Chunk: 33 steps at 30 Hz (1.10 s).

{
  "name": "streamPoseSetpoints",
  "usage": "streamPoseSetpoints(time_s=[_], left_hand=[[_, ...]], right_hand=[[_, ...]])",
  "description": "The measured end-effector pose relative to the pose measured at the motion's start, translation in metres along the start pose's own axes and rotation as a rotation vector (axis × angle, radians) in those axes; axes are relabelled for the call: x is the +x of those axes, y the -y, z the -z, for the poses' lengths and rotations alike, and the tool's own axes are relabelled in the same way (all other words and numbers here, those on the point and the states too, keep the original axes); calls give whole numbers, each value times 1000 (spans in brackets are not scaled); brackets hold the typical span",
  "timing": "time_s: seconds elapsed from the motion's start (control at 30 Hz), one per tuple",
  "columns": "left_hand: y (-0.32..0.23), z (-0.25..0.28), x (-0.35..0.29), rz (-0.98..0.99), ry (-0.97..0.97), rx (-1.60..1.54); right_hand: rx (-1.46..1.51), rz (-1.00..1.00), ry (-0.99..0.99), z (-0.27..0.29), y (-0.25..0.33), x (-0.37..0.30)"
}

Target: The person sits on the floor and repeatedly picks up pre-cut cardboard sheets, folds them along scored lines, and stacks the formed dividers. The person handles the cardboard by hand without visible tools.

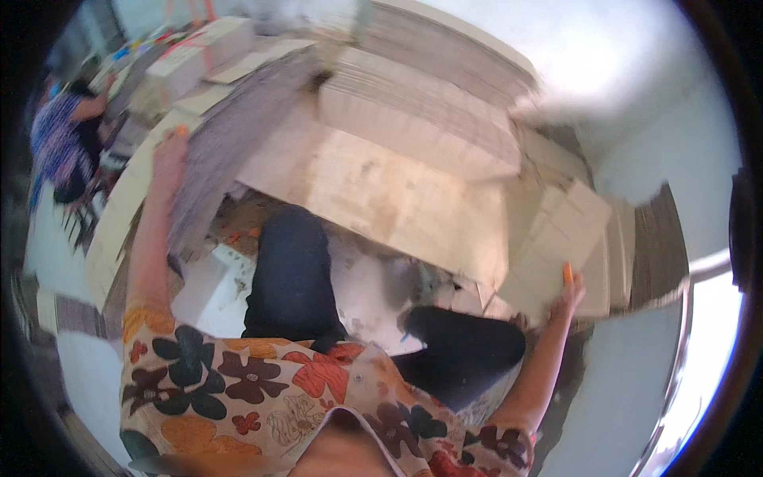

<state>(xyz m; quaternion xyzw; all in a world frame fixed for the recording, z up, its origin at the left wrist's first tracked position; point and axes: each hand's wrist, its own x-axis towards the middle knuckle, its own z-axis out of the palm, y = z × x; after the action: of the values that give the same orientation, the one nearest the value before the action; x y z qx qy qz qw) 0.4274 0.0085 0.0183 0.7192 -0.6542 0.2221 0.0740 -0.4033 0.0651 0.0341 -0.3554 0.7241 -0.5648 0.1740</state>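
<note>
My left hand [168, 157] is at the upper left, over the top edge of a tall stack of cardboard sheets [218, 143]. Its fingers look curled, and an orange cover or band [182, 130] shows at a fingertip; what lies inside the grasp is blurred. On the right, my right hand [569, 296] holds the near right edge of a flat, creased cardboard sheet [548, 238]. Another orange piece [567, 273] sits on a digit of that hand, laid against the sheet. More flat cardboard lies under this sheet.
Between my hands lies a bare wooden board [397, 199], with a cardboard pile [421, 119] along its far side. A white wall [668, 151] rises at the right. Another person [67, 143] sits at the far left beside cardboard stacks. My bent knees are below the board.
</note>
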Motion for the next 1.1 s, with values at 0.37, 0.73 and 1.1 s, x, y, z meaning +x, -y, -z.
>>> streamPoseSetpoints(time_s=[0.37, 0.73, 1.1], left_hand=[[17, 51, 21, -105, 127, 53], [-144, 67, 25, -332, -85, -293], [-384, 25, 110, -509, -57, -874]], right_hand=[[-685, 373, 30, 4, -15, 63], [-500, 271, 28, -22, -25, 92], [-534, 510, -209, -78, 70, 11]])
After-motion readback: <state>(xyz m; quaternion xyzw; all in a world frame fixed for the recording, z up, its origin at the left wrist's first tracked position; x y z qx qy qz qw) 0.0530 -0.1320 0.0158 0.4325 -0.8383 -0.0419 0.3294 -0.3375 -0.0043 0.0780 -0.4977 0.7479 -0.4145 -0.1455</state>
